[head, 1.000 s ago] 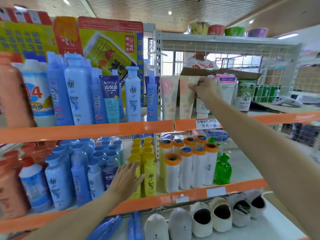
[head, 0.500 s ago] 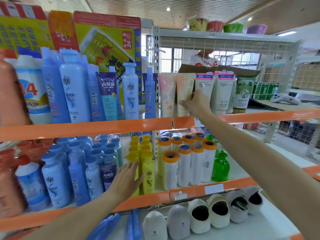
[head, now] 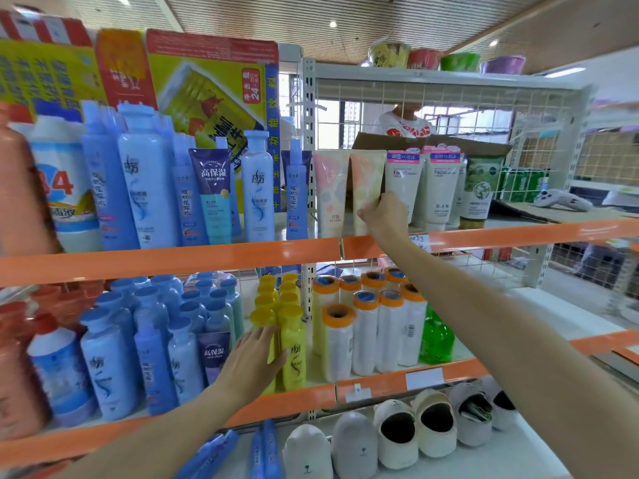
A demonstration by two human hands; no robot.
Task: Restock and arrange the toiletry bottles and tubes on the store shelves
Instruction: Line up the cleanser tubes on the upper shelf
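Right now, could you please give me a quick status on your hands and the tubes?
Right hand gripping the peach tube, top shelf. Left hand flat against the yellow bottles, no grip. Nothing in the way.

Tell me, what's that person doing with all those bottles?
A person is tidying a store shelf. Their right hand is up on the upper shelf, fingers around a peach-coloured tube that stands beside a pink tube. Their left hand rests flat against the yellow bottles on the shelf below, next to the rows of blue bottles. Nothing is lifted off the shelves.
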